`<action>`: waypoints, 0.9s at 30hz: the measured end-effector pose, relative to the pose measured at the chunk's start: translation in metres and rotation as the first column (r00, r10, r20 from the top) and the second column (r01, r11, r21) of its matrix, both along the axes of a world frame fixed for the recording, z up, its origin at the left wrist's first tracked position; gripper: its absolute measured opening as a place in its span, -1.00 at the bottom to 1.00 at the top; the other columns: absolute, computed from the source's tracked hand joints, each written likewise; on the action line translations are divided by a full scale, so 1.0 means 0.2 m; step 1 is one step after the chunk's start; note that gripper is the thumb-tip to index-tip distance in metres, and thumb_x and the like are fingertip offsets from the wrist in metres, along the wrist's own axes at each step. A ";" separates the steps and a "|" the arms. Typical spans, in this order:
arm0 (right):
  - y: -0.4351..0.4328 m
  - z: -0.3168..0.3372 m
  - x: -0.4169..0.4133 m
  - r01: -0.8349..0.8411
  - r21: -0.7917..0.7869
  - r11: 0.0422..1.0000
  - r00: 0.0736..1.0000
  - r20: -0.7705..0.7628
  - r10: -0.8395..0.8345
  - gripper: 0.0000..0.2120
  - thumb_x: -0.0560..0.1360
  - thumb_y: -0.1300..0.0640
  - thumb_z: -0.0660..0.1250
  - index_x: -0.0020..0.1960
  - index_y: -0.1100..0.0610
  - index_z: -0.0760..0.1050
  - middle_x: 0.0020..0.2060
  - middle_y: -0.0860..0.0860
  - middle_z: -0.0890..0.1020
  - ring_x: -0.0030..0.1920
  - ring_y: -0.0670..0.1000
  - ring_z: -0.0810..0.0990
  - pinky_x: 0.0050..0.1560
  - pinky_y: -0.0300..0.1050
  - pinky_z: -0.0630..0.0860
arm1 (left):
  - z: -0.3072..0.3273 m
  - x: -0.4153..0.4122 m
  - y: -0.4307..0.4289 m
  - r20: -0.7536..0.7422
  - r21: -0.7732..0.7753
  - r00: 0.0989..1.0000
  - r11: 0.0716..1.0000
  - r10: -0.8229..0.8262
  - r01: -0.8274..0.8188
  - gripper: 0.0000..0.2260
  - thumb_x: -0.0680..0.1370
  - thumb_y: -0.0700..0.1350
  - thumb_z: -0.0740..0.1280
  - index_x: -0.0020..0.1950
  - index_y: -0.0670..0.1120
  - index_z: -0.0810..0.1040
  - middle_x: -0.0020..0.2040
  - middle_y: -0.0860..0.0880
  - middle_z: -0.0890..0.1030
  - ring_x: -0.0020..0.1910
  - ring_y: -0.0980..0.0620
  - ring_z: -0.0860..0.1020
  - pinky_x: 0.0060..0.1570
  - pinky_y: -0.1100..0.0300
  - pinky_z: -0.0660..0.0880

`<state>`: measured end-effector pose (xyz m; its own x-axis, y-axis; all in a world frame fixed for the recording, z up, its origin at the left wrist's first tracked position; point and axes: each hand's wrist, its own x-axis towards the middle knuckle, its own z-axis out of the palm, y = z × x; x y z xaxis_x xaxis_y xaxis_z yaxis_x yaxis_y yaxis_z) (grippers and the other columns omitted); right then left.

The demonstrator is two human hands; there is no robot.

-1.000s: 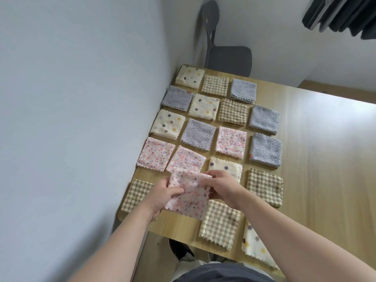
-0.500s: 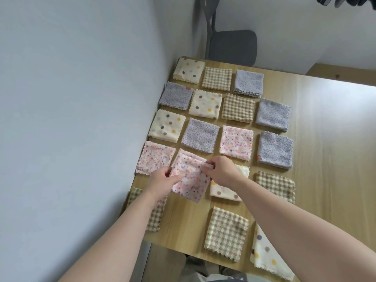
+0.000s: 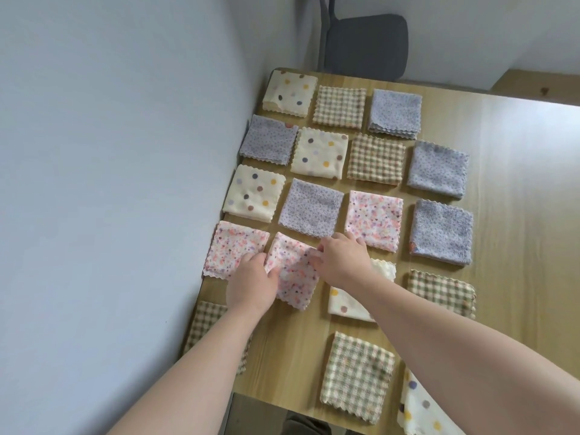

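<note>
A pink speckled cloth square [image 3: 293,277] lies on the wooden table [image 3: 518,215] in the row of pink squares, rumpled at its top. My left hand [image 3: 251,284] pinches its left edge. My right hand [image 3: 342,262] pinches its upper right corner, fingers curled on the fabric. It sits on top of another pink square whose top edge shows. A second pink speckled square [image 3: 235,246] lies just to its left and a third [image 3: 375,219] up to the right.
Folded cloth squares cover the table's left half in rows: cream dotted [image 3: 320,157], checked [image 3: 357,375], lilac [image 3: 441,232]. A wall [image 3: 110,183] runs along the left edge. A grey chair [image 3: 367,45] stands behind the table. Bare wood fills the right side.
Both hands carried the pink square away from me, from above the near table edge onto the pink square in the row. The camera view shifted forward too.
</note>
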<state>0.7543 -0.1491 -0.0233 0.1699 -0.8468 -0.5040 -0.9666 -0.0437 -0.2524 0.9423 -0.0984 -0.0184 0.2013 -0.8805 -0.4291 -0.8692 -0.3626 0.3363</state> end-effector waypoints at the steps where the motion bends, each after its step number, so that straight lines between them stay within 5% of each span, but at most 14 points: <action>1: 0.00 0.00 0.00 -0.018 -0.006 1.000 1.000 -0.008 0.018 -0.60 0.61 -0.22 0.16 0.18 0.03 0.55 0.08 0.01 0.57 0.22 0.10 0.43 0.29 0.08 0.33 | 0.00 0.00 0.00 0.028 -0.004 0.999 1.000 -0.018 0.018 -0.55 0.66 0.09 0.25 0.50 -0.08 0.42 0.44 0.00 0.43 0.28 -0.03 0.54 0.10 0.09 0.52; 7: 0.01 0.00 0.02 -0.084 0.005 0.996 0.996 -0.042 0.084 -0.47 0.56 -0.34 0.20 0.29 0.04 0.46 0.16 0.04 0.51 0.27 0.13 0.37 0.33 0.09 0.28 | -0.01 -0.02 0.01 0.186 -0.014 0.974 0.991 -0.129 0.133 -0.62 0.67 0.11 0.20 0.39 -0.08 0.47 0.31 -0.01 0.49 0.08 -0.03 0.59 -0.16 0.14 0.50; 16: 0.09 0.08 0.04 0.083 0.064 0.994 0.954 0.283 -0.098 -0.82 0.55 -0.07 0.27 0.07 -0.02 0.37 -0.09 -0.10 0.52 0.10 0.02 0.45 0.09 -0.07 0.32 | -0.07 0.02 0.01 0.070 -0.046 0.994 0.995 -0.083 0.086 -0.73 0.61 0.10 0.28 0.16 -0.06 0.56 0.11 -0.01 0.54 0.02 -0.05 0.55 -0.04 0.01 0.58; 21: 0.17 0.19 0.03 0.316 0.407 0.857 0.593 0.620 -0.513 -0.79 0.49 0.07 0.43 -0.05 0.04 0.38 -0.27 -0.05 0.48 -0.31 -0.04 0.41 -0.32 -0.16 0.36 | -0.02 0.03 0.04 -0.194 -0.042 0.978 0.996 0.074 -0.084 -0.80 0.51 0.07 0.44 0.04 -0.01 0.59 0.00 0.04 0.54 -0.07 0.01 0.57 -0.17 0.12 0.49; 24: 0.19 0.23 -0.03 0.356 0.516 0.779 0.383 0.680 -0.625 -0.76 0.47 0.13 0.47 -0.05 0.05 0.38 -0.32 -0.05 0.43 -0.39 -0.08 0.36 -0.42 -0.21 0.30 | 0.04 0.03 0.04 -0.519 0.074 0.815 0.964 0.257 -0.256 -0.69 0.47 -0.06 0.52 0.18 0.01 0.59 0.08 0.02 0.63 0.03 0.06 0.62 -0.24 0.25 0.56; 27: 0.20 0.29 -0.11 0.340 0.556 0.759 0.316 0.693 -0.649 -0.75 0.48 0.12 0.47 0.00 0.06 0.40 -0.31 -0.04 0.42 -0.39 -0.09 0.36 -0.40 -0.23 0.27 | 0.13 -0.01 0.04 -0.782 0.301 0.495 0.925 0.378 -0.232 -0.64 0.41 -0.23 0.47 0.21 -0.09 0.59 0.12 -0.14 0.69 0.15 -0.16 0.65 0.05 -0.08 0.64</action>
<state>0.7330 -0.1094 0.0341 0.2121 -0.7830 -0.5847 -0.0965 0.5786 -0.8099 0.9396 -0.0902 0.0075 -0.0555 -0.7525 -0.6563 -0.0641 -0.6532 0.7544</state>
